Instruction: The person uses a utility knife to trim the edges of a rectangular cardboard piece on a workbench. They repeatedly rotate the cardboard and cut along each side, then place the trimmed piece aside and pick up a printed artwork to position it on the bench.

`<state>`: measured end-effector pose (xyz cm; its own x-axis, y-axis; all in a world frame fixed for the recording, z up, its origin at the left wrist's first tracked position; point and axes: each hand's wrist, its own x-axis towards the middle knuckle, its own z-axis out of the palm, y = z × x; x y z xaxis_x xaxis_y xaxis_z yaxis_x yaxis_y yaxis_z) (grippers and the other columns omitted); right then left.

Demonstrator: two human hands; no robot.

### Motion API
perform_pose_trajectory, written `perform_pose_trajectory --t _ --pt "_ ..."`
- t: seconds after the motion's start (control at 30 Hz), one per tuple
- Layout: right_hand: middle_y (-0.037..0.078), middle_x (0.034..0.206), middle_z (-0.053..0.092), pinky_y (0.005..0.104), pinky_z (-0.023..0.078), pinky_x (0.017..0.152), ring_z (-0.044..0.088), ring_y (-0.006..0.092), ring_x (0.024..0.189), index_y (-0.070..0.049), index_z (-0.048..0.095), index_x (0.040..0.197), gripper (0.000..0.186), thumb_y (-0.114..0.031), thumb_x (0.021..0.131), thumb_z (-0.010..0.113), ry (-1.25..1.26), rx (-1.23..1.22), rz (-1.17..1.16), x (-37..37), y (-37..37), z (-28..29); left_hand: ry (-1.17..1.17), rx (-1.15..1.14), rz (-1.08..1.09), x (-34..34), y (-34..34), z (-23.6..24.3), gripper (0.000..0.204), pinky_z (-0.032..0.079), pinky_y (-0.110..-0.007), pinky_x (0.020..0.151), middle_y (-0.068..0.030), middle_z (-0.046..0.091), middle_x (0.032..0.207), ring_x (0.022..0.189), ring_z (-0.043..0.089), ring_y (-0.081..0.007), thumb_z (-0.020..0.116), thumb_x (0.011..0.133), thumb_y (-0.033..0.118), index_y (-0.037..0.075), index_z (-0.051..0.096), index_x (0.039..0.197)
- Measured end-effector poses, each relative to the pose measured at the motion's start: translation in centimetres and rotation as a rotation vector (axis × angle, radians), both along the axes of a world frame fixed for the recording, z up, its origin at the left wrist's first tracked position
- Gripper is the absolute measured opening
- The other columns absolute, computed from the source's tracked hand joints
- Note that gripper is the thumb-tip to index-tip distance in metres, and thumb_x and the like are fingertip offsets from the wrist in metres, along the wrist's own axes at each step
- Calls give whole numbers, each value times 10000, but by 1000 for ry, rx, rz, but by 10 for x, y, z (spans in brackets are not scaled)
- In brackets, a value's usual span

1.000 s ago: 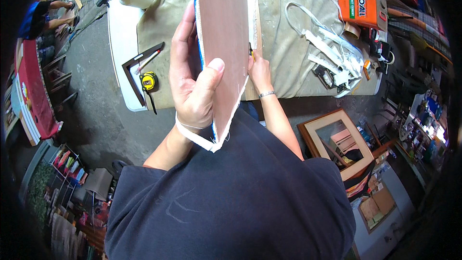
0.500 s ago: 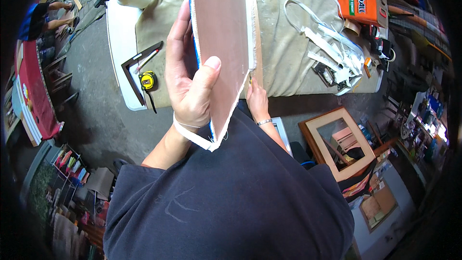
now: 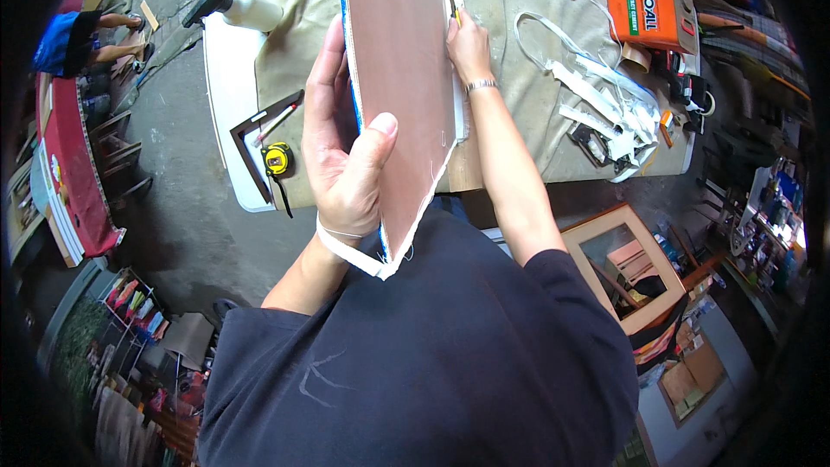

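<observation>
Fingers of left hand (image 3: 341,156) clamp brown board (image 3: 399,78) upright; right hand (image 3: 469,43) pinches small tool against its edge.

bright even daylight, soft shadows, pretty sharp overall, heavy fisheye bending at the rim, black vignette in the corners

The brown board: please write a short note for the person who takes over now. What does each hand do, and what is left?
Left hand: grips the brown board, held on edge above the cloth-covered table.
Right hand: at the board's far edge, holding a small tool, too small to identify.
Nearby: tape measure and square to the left, white strips to the right.
Done: strips already lie cut off. Left: cannot tell; white fabric edging hangs off the board.
</observation>
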<state>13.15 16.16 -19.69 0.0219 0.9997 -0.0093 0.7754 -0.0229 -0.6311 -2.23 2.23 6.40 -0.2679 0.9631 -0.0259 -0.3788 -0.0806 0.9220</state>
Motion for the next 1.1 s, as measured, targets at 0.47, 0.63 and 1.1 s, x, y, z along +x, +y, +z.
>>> perform_pose_trajectory --t 0.47,0.63,1.1 --pt "284 893 662 520 517 790 643 462 875 -16 633 1016 212 -178 901 559 -143 -123 96 -6 32 -31 18 -8 -9 -14 -4 -7 748 225 -364 1157 -158 343 1510 1412 315 -238 549 821 60 -19 246 1500" --pt "290 919 660 515 516 815 641 455 917 -12 643 999 210 -175 898 557 -132 -174 105 -6 26 -28 17 -18 8 -16 -4 -8 748 220 -364 1159 -161 342 1511 1412 318 -243 552 820 64 -25 247 1497" --pt "302 793 642 536 519 722 641 472 799 1 614 1088 240 -128 900 540 -74 -184 36 19 -109 -2 40 39 21 -17 -4 -14 720 229 -363 1158 -168 352 1508 1407 330 -245 545 830 56 -23 271 1491"
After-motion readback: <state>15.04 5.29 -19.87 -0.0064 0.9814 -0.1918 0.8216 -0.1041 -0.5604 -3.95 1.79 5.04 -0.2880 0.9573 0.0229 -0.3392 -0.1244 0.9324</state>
